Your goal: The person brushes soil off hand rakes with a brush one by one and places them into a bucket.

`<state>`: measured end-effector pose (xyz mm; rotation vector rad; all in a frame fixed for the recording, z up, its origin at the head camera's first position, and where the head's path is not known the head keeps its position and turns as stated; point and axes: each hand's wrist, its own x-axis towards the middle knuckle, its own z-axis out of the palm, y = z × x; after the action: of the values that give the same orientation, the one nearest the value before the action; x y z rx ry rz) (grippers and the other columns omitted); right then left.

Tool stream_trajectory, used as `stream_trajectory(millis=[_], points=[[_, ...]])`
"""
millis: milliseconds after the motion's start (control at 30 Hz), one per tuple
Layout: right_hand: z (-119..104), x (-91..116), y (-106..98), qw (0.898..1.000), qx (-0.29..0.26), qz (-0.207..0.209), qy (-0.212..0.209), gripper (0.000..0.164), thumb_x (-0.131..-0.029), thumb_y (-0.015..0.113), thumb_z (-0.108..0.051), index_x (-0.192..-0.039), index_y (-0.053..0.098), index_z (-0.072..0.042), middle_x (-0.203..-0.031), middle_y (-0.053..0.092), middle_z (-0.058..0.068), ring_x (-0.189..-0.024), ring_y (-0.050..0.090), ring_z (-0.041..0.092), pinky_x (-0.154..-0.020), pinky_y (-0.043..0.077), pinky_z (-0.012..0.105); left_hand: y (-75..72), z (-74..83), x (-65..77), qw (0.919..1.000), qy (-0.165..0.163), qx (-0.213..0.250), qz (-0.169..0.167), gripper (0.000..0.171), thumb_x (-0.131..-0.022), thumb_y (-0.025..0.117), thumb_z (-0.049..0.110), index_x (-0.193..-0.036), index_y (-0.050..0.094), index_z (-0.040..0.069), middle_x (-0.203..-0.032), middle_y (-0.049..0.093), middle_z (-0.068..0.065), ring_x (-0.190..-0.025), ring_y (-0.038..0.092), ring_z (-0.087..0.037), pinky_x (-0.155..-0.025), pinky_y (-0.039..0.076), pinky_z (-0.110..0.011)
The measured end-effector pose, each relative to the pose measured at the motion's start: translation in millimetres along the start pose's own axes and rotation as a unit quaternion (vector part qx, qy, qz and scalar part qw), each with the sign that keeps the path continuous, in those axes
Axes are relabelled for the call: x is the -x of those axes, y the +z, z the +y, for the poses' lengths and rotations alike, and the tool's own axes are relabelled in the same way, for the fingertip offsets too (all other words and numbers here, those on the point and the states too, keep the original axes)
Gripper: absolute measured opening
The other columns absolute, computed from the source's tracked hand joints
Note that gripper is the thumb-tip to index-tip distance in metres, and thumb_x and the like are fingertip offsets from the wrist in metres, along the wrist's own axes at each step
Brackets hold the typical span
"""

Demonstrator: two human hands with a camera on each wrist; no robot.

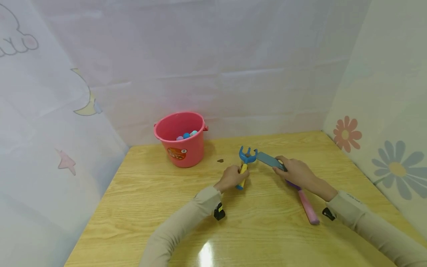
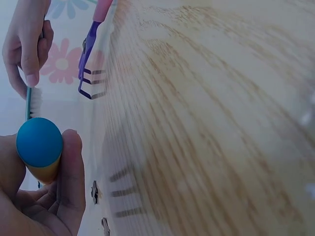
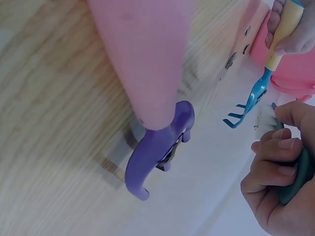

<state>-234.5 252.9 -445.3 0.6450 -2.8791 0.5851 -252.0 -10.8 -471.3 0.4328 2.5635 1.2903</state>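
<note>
In the head view my left hand [image 1: 230, 178] grips the yellow handle of a small blue hand rake [image 1: 247, 157], its prongs pointing away from me. The handle's blue end cap [image 2: 39, 142] faces the left wrist camera. My right hand [image 1: 297, 172] holds a green brush [image 1: 268, 159], its end close beside the prongs. White bristles [image 3: 265, 122] show in the right wrist view, turned toward the blue rake. A second rake, with a pink handle [image 1: 308, 207] and purple prongs [image 2: 86, 78], lies beneath my right wrist, partly hidden by that hand.
A pink bucket [image 1: 186, 155] stands at the back left, with several small rounded blue, lilac and pale green things inside. Small brown bits [image 1: 220, 160] lie on the wooden table [image 1: 160, 193] between bucket and rake. Patterned cloth walls [image 1: 233, 92] enclose the back and sides.
</note>
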Motion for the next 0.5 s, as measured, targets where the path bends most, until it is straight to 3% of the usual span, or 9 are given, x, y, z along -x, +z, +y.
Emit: stream_trajectory(millis=[233,500], points=[[-8,-8,3,1.0,0.003,0.016,-0.025,0.047,-0.099,0.063,-0.028,-0.131,0.053,0.005,-0.068,0.057,-0.001,-0.053,0.046,0.011,-0.05,0.039,0.03,0.4,-4.5,4.8,0.9999,0.014,0.004,0.004,0.035,-0.1,0.057,0.027,-0.071,0.058,0.006,-0.054,0.052,0.001,-0.042,0.047,-0.008,-0.04,0.038,-0.019],[-22,-17,7,1.0,0.002,0.013,-0.027,0.05,-0.1,0.06,-0.033,-0.132,0.051,0.004,-0.074,0.064,0.008,-0.053,0.05,0.012,-0.048,0.04,0.031,1.1,-1.8,10.6,0.9998,0.015,-0.005,0.011,0.03,-0.099,0.06,0.026,-0.077,0.06,0.007,-0.056,0.054,0.001,-0.044,0.049,-0.008,-0.041,0.04,-0.02]])
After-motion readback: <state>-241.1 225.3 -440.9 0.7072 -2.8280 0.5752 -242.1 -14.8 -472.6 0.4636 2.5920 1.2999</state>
